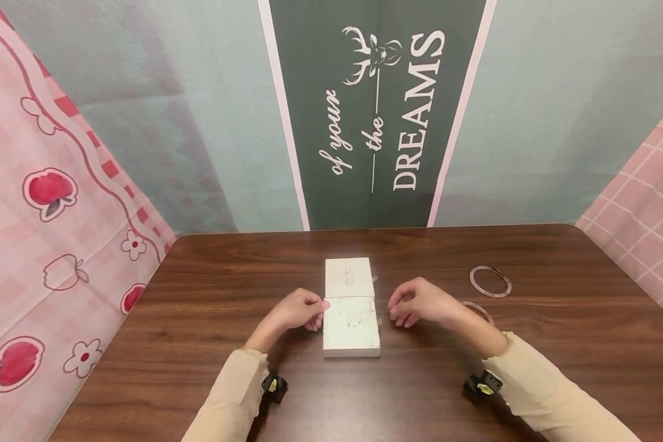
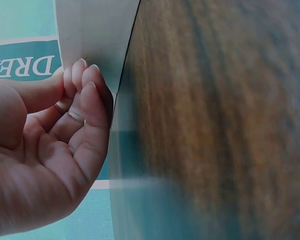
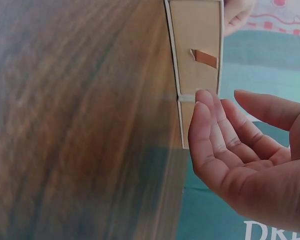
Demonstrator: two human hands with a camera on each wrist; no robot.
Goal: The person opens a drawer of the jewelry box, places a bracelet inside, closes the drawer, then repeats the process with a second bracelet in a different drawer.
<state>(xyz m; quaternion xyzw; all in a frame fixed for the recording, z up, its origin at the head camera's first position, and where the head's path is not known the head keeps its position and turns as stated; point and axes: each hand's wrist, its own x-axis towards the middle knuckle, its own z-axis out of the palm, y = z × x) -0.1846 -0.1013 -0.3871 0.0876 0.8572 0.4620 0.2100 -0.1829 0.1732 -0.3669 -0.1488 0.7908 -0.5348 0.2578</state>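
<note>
Two flat white boxes lie end to end on the table, the near box [image 1: 350, 331] with small speckled print and the far box [image 1: 348, 273] with fine lettering. My left hand [image 1: 297, 309] holds the near box at its left edge, thumb at the top edge and curled fingertips against the side wall [image 2: 97, 30]. Just right of the boxes is my right hand [image 1: 422, 301], its fingers loosely bent and holding nothing. A brown ribbon tab [image 3: 206, 59] sticks out of the near box's right side; another tab [image 1: 374, 279] shows on the far box.
Right of the boxes lies a thin pale ring [image 1: 473, 285] on the wooden table [image 1: 226, 264]. A second ring [image 1: 484, 311] is partly hidden behind my right forearm. A printed cloth [image 1: 199, 92] hangs behind the table's far edge, with patterned pink cloths at both sides.
</note>
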